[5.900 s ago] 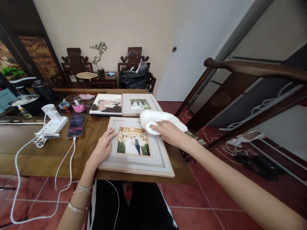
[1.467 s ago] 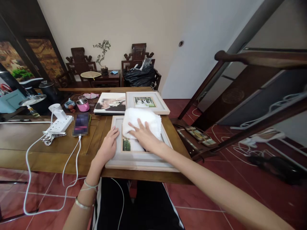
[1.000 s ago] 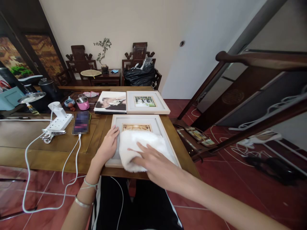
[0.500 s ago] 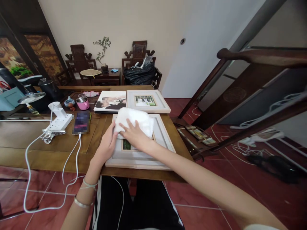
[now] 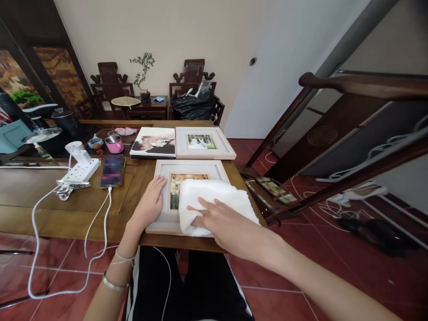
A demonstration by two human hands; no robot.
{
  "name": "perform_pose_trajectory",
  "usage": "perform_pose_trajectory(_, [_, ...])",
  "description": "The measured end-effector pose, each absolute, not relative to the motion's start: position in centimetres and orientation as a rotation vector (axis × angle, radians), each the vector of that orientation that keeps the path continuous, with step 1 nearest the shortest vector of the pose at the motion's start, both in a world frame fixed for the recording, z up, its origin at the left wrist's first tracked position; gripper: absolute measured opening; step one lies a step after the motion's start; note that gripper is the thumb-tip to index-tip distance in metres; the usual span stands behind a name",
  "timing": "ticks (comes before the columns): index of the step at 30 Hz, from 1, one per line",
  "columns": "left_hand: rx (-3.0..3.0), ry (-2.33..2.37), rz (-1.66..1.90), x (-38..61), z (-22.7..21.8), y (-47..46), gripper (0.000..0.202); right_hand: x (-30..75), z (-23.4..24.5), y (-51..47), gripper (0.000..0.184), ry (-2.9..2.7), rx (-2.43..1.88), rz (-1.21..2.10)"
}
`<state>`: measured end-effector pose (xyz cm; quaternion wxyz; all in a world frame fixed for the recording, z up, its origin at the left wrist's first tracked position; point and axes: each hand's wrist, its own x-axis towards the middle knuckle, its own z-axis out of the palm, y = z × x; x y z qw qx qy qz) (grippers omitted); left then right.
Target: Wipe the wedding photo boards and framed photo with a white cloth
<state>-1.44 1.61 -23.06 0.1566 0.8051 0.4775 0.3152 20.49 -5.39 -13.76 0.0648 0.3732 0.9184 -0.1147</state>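
A light wooden picture frame (image 5: 160, 228) lies flat near the table's front edge, with a photo partly visible inside it. My left hand (image 5: 149, 203) grips its left side, fingers over the rim. A folded white cloth (image 5: 220, 191) covers the right part of the frame and some of the photo. My right hand (image 5: 217, 218) presses down on this cloth with its fingers, holding it against the frame's lower right area. The cloth's far right corner hangs over the frame's right rim.
Behind lie a second picture frame (image 5: 229, 149) and a flat photo panel (image 5: 154, 141). To the left are a phone (image 5: 112, 171) on a cable, a white power strip (image 5: 85, 171) and a pink cup (image 5: 114, 144). A wooden chair (image 5: 321, 133) stands at right.
My right hand has slid the cloth from the frame's upper left toward its lower right, uncovering the photo's left part. My left hand has stayed at the left rim.
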Motion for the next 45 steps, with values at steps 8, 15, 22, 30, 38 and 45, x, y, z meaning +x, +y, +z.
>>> perform_pose_trajectory(8, [2.216,1.379,0.931,-1.5,-22.6,1.7,0.044,15.8,-15.3,-5.2,0.050,2.838,1.029,-0.281])
perform_pose_trajectory(15, [2.252,1.370,0.933,-1.6,-22.6,1.5,0.042,19.4,-15.2,-6.7,0.059,2.838,1.174,-0.356])
perform_pose_trajectory(22, [2.264,1.366,0.939,-1.5,-22.8,1.5,0.042,25.2,-16.5,-7.8,0.063,2.779,1.347,-0.294])
perform_pose_trajectory(30, [2.302,1.383,0.968,-1.2,-22.9,1.8,0.042,19.9,-17.3,-7.6,0.054,2.931,1.196,-0.278])
perform_pose_trajectory(38, [2.306,1.351,0.923,-1.5,-22.7,1.8,0.041,19.3,-18.5,-8.2,0.041,3.039,1.125,-0.226])
perform_pose_trajectory(45, [2.290,1.362,0.885,-1.6,-22.7,1.7,0.040,27.7,-16.9,-9.0,0.054,2.971,1.247,-0.444])
